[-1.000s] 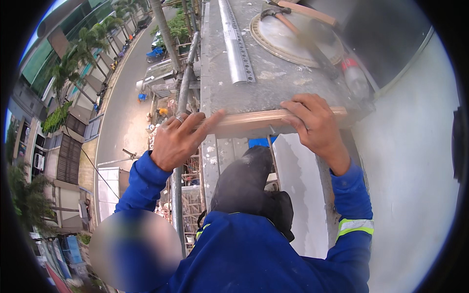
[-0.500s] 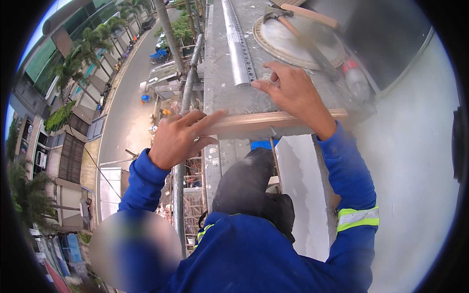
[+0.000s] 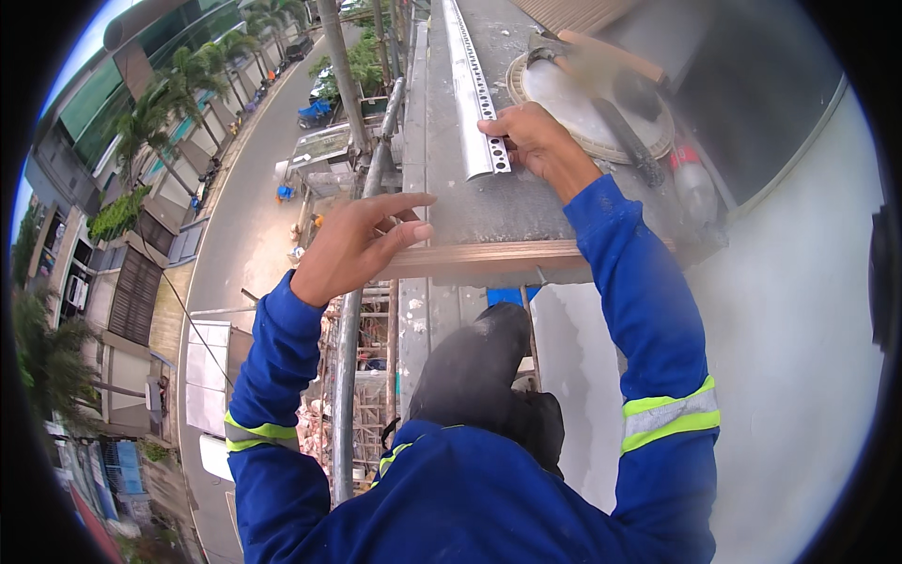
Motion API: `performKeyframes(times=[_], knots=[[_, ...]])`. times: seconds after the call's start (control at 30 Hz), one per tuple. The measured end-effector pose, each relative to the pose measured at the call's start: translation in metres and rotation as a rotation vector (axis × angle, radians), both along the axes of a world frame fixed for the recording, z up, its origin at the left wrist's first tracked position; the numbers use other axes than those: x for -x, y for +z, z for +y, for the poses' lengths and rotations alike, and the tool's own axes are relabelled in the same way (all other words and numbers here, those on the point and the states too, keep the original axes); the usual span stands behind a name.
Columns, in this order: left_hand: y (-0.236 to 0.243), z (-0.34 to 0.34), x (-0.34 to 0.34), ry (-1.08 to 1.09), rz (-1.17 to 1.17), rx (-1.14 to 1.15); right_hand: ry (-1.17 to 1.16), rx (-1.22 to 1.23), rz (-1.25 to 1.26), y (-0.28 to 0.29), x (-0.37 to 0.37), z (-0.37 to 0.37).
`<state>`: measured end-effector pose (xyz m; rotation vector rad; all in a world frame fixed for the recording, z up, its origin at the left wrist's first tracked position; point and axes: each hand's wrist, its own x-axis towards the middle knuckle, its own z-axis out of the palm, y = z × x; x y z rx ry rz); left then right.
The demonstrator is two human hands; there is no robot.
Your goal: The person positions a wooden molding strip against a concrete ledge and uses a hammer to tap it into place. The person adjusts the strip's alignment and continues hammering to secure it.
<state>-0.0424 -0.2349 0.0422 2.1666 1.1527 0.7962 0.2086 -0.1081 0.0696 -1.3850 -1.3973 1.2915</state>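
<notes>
A long silvery metal trim strip (image 3: pixel 475 103) with a row of punched holes along one edge lies lengthwise on the grey-surfaced plywood board (image 3: pixel 554 221). My right hand (image 3: pixel 537 141) pinches its perforated edge near the close end, thumb on top; the fingers underneath are partly hidden. My left hand (image 3: pixel 362 240) is at the board's near left corner, thumb and index finger apart with nothing between them. Whether its lower fingers touch the board I cannot tell.
Beyond my right hand, a hammer (image 3: pixel 611 122) rests across a round whitish lid (image 3: pixel 573 117). A clear plastic bottle (image 3: pixel 693 183) lies beside it, by a white wall (image 3: pixel 789 329). On the left, scaffold pipes (image 3: pixel 349 376) stand above a street (image 3: pixel 249 197) far below.
My right hand has reached forward and closed on the strip's edge, which now shows its holes more broadly. My left hand has come off the board's edge, fingers pointing right.
</notes>
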Motion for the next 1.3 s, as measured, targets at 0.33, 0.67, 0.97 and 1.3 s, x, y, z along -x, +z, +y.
performKeyframes(times=[0.33,0.67,0.97,1.3], knots=[[0.010,0.097,-0.012,0.172,-0.513,0.437,0.169,-0.047,0.442,0.007,0.035,-0.053],[-0.003,0.151,-0.021,0.140,-0.539,0.299,0.201,-0.078,0.344,-0.010,0.060,-0.081],[-0.021,0.143,-0.022,0.214,-0.592,0.217,0.301,-0.218,-0.301,0.004,0.048,-0.076],[-0.017,0.130,-0.029,0.180,-0.664,0.372,0.282,-0.452,-0.724,0.003,0.048,-0.080]])
